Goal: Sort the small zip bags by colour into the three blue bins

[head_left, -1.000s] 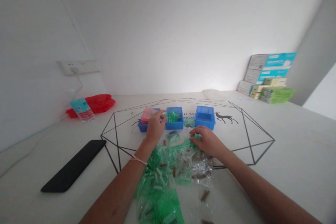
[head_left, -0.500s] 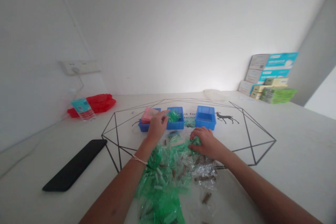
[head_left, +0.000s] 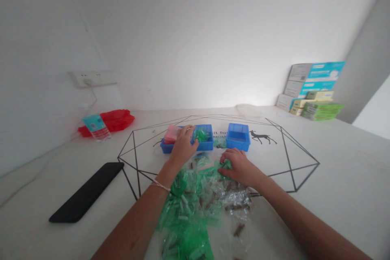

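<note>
Green and likely slippery, the packet (head_left: 226,164) needs your right hand (head_left: 239,165)'s pinch, while your left hand (head_left: 183,144) spreads beside the middle bin (head_left: 206,145).

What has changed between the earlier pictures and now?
The right hand has shifted slightly toward the person, its fingers now curled around a green packet, grip unclear. On the left hand, the thumb has spread from the fingers, by the middle bin. The right bin stayed put.

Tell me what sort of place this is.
Probably a small indoor packing or sorting station, though I can't be sure. Three blue bins and a heap of small plastic bags sit on a white table, with stacked boxes at the far right.
</note>
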Available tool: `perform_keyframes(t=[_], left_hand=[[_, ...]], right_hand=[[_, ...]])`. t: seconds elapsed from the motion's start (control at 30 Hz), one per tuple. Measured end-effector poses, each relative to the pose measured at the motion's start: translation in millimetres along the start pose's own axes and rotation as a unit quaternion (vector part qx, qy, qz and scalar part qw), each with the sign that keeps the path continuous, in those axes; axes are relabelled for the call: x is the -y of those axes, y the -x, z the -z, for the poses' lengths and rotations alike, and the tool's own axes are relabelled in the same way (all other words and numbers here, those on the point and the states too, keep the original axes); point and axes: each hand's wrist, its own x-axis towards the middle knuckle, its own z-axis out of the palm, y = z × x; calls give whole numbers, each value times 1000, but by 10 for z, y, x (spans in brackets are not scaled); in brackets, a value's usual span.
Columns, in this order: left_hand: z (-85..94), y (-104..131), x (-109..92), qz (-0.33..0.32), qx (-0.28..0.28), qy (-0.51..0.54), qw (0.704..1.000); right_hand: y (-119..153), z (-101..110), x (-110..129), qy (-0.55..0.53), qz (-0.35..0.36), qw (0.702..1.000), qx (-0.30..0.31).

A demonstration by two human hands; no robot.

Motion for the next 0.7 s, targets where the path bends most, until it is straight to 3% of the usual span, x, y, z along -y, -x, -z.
perform_keyframes(t=[0.23, 0.7], left_hand=[[13, 7, 31, -41, 76, 3, 996], [97, 7, -120, -30, 64, 5, 997]], right_hand=[[7, -45, -12, -5, 11, 1000, -4], [6, -41, -17, -25, -1, 1000, -6]])
